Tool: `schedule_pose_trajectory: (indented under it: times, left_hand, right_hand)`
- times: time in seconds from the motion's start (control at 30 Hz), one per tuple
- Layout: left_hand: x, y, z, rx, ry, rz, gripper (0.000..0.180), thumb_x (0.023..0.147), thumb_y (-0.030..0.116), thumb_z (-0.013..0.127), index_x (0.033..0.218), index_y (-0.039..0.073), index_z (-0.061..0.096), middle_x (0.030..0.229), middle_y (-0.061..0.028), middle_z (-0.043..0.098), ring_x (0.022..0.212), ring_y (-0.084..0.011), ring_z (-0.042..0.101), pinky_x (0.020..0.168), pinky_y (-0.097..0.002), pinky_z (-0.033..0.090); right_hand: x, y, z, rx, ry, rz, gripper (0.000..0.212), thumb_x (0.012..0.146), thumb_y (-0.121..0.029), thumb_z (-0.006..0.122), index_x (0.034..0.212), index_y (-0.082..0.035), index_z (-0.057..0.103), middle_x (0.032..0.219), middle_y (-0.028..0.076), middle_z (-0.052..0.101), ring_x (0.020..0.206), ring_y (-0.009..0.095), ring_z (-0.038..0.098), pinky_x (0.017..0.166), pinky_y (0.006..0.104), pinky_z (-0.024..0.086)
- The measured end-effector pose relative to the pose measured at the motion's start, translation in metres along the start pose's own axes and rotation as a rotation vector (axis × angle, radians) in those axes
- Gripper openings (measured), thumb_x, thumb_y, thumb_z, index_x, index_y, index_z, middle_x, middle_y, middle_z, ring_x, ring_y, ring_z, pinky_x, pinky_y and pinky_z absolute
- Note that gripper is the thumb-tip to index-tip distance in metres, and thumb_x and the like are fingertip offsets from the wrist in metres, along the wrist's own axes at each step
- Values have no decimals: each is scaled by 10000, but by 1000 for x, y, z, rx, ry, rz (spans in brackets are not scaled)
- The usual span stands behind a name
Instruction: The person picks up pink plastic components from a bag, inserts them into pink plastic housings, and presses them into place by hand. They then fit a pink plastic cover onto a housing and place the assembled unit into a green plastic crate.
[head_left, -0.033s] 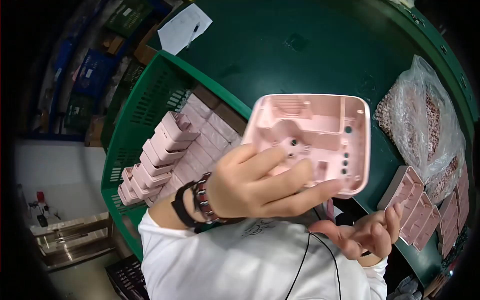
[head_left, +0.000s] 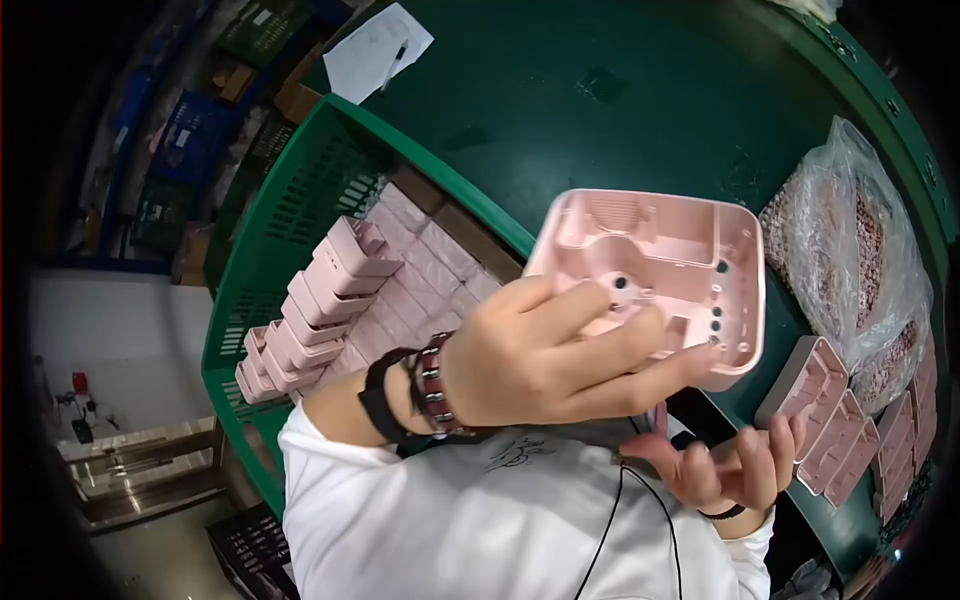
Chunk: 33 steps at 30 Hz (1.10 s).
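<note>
My left hand, with bands round its wrist, is closed on a pink plastic housing, a shallow shell with inner ribs and several round holes. Its hollow side faces up, and my fingers reach over the near side and hide part of the inside. Below and to the right of the housing, my right hand is turned palm up, apart from it. The right fingers are loosely curled and spread, with nothing visible in them.
A green crate at left holds stacked pink housings beside wrapped pink pieces. On the green table lie a paper with a pen, a clear bag of small pinkish parts, and more pink housings at right.
The left hand and the housing in it have shifted to the right. The right hand has stayed nearly in place, its fingers moving slightly.
</note>
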<state>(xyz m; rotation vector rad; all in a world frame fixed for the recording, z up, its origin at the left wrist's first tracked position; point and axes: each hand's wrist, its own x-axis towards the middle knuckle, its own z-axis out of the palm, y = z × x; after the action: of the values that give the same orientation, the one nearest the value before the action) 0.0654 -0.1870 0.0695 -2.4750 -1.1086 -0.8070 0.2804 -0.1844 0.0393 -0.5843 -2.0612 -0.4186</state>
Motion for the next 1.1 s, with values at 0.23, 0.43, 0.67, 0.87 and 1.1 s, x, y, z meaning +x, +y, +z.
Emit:
schedule_pose_trajectory:
  times: [0.23,0.43,0.67,0.87,1.1]
  left_hand:
    - [28,25,25,-55,21,17,197,723,146,575,914,110,546,835,5,548,631,-108,527,467,-202,374]
    - [51,32,34,-231,-137,-36,332,724,68,598,1030,12,482,910,-102,601,640,-209,578,504,-288,436]
    - [59,41,37,-350,-372,-58,568,729,2,619,1212,-38,324,1040,-232,542,812,-362,585,694,-353,495]
    - [81,55,82,-697,-624,-186,628,739,-31,579,1283,-37,265,1133,-244,484,902,-381,564,741,-378,483]
    - [88,83,128,-1054,-768,-420,701,767,-76,518,1359,33,158,1057,-173,532,837,-212,583,677,-261,474]
  right_hand:
    - [-8,5,-4,-294,-192,155,259,832,-248,585,1070,-148,598,1117,46,464,954,225,478,839,371,397]
    - [0,14,-11,-79,-272,308,378,700,-98,602,1069,-55,530,1052,114,571,684,141,527,522,256,343]
    - [-12,27,-16,-94,-141,386,290,715,-157,552,991,-70,537,1033,44,569,657,107,501,522,219,357]
    - [-51,55,-17,-172,-381,487,363,684,-162,545,1030,-54,538,997,58,551,771,149,538,708,286,434]
    - [-53,57,-50,-148,-288,583,360,653,-71,612,1010,-48,573,985,100,562,871,251,535,808,383,397]
